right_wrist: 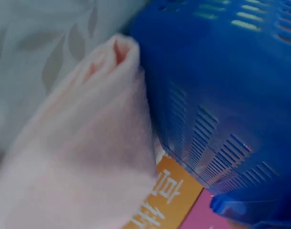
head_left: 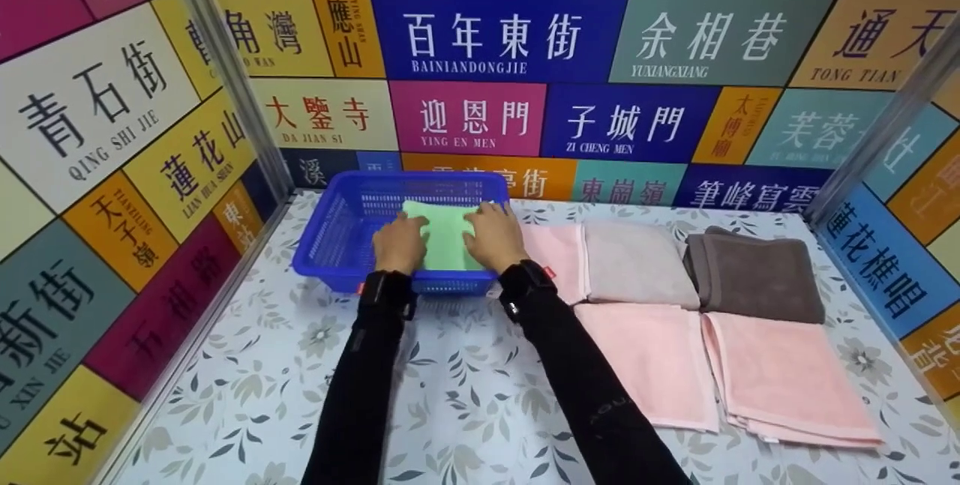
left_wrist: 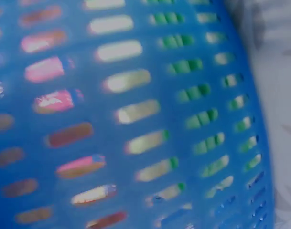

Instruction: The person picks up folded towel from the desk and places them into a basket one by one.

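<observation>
At 11 o'clock on the surface (head_left: 450, 410), a blue basket (head_left: 322, 232) holds a green towel (head_left: 448, 243) toward its 3 o'clock side. The left hand (head_left: 401, 242) and right hand (head_left: 496, 236) touch the towel's 9 and 3 o'clock sides, fingers half curled; whether they pinch it cannot be told. Folded towels (head_left: 641, 261) lie from 3 to 4 o'clock.

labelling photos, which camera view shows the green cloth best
The head view: the green cloth shows most of its upper face. The left wrist view catches only blurred green bits through slots in the blue basket; the right wrist view, at most greenish slots.
</observation>
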A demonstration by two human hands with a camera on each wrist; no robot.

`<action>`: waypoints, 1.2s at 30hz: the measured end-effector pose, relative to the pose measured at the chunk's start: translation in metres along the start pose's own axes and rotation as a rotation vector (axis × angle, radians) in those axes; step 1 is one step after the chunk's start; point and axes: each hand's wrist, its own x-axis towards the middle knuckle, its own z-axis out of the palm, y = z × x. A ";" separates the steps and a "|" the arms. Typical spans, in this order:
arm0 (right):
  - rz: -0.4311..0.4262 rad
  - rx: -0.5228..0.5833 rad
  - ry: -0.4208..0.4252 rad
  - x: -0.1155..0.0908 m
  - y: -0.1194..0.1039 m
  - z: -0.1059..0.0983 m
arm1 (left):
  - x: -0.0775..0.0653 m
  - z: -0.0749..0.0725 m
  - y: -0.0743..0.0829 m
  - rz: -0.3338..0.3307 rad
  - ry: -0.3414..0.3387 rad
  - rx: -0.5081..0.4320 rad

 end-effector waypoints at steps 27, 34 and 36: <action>0.136 -0.030 -0.392 -0.077 0.064 0.011 | -0.060 0.030 0.004 0.318 0.291 0.027; 0.147 -0.059 -0.393 -0.110 0.033 0.012 | -0.060 0.031 0.003 0.331 0.294 0.028; 0.138 -0.062 -0.400 -0.121 0.028 0.011 | -0.061 0.032 0.003 0.332 0.291 0.029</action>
